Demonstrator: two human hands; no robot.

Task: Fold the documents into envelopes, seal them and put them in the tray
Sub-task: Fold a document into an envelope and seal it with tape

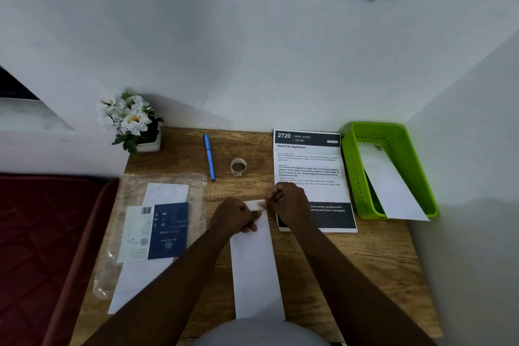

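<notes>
A long white envelope [257, 270] lies lengthwise on the wooden desk [373, 258] in front of me. My left hand [234, 215] presses on its far end with fingers curled. My right hand [289, 201] pinches something small and blurred, possibly a strip of tape, at the envelope's far edge. A green plastic tray [356, 177] stands at the right with one white envelope [390, 185] in it. A printed document [309, 166] lies beside the tray, partly under my right hand. A tape roll [238, 167] stands behind my hands.
A clear plastic pack [132, 205] with white envelopes and a blue card [168, 230] lies at the left. A blue pen [209, 156] and a flower pot [134, 121] sit near the wall. A dark red cushion [42, 247] borders the desk's left.
</notes>
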